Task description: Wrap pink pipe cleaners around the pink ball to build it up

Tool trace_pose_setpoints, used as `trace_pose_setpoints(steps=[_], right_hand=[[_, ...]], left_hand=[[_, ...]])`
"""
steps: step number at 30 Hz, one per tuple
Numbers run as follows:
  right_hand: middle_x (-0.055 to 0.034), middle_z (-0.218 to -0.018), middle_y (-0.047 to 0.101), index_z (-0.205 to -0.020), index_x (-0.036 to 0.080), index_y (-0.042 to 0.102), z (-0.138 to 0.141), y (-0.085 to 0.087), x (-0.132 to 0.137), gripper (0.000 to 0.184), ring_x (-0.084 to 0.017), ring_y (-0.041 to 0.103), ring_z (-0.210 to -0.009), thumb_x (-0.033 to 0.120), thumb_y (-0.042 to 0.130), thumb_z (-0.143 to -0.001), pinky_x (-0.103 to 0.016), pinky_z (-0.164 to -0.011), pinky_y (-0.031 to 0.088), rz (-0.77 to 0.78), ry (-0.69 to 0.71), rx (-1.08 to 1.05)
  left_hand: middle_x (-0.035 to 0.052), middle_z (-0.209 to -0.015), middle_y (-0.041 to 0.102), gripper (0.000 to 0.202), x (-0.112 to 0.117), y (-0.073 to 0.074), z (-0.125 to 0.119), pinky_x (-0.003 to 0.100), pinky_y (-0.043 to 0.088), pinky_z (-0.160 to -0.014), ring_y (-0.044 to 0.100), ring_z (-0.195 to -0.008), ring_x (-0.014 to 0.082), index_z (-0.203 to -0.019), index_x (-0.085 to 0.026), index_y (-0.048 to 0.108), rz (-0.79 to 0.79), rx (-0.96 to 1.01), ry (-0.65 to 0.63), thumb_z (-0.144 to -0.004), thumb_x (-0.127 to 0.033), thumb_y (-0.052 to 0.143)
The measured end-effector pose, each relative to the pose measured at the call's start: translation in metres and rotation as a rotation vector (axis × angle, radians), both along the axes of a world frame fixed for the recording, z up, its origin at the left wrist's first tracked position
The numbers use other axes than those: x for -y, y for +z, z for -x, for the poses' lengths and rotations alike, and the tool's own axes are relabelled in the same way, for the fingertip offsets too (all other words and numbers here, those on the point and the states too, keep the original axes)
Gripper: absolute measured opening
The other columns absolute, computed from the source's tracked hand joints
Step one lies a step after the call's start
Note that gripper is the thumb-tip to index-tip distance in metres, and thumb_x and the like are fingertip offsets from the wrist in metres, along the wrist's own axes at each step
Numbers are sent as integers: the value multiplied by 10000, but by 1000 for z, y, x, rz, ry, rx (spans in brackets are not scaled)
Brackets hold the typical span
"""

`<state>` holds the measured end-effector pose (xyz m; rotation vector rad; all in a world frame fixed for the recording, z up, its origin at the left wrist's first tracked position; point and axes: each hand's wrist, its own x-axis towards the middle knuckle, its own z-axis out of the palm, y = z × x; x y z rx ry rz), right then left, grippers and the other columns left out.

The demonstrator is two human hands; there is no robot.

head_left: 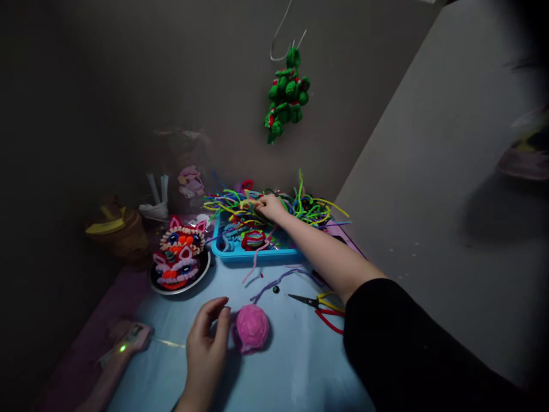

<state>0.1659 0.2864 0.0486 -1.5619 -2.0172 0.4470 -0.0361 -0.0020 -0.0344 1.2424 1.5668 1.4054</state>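
Observation:
My left hand (206, 346) hovers over the blue cloth with fingers curved and a gap between thumb and fingertips; nothing is in it. Just right of it lies a round pink ball (252, 327) that looks like wound chenille yarn. My right hand (271, 208) reaches far forward into a tangled heap of colourful pipe cleaners (315, 210). Its fingers close among yellow strands at the heap's left part; the fingertips are partly hidden. The heap lies in and over a light-blue tray (240, 256), along with red and blue fuzzy pieces.
Yellow-and-red-handled scissors (319, 301) lie under my right forearm, near a purple strand (283, 277) and a small dark bead (276, 289). At left, a round dish (206, 269) holds fuzzy animal-face figures. A pink device (135, 337) glows green. A green ornament (289, 94) hangs above.

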Motion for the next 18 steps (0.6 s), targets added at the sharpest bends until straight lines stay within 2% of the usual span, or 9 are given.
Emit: trace_pose_setpoints(steps=[4,7,13,16,18], right_hand=[[10,-536,623,-661,132,648,-15,11,-11,192,-121,573,-545,271,574,-772,-211,-560,429,68,-57,-246],[10,-492,602,-633,134,619,-23,12,-8,184,-95,549,-469,258,593,-766,-199,-522,449,150,-39,-420],[-59,-701,685,-733,125,615,-32,21,1,49,-124,636,-568,162,586,-744,-211,-509,492,275,-6,-623],[-77,-774,678,-789,122,600,-37,25,4,62,-127,644,-611,144,565,-742,-210,-511,494,277,-2,-645],[-76,-860,668,-878,131,586,-39,27,6,173,-122,644,-662,107,570,-708,-218,-555,508,240,12,-641]], left_hand=[[110,-985,670,359,0,0,-1,371,504,-808,648,-881,248,-978,-162,656,-1,17,-10,-763,-448,626],[108,-986,666,347,1,-1,-1,372,502,-807,648,-876,246,-986,-167,650,-10,12,-19,-777,-441,614],[107,-1008,656,342,0,0,-1,376,492,-823,644,-893,246,-997,-171,636,-18,1,-25,-789,-441,605],[107,-1011,652,351,1,3,-1,374,493,-821,643,-895,245,-1004,-169,631,-15,11,-20,-790,-446,601],[105,-1008,653,357,1,5,-1,373,494,-823,643,-894,245,-1005,-168,633,-12,6,-15,-786,-449,604]])
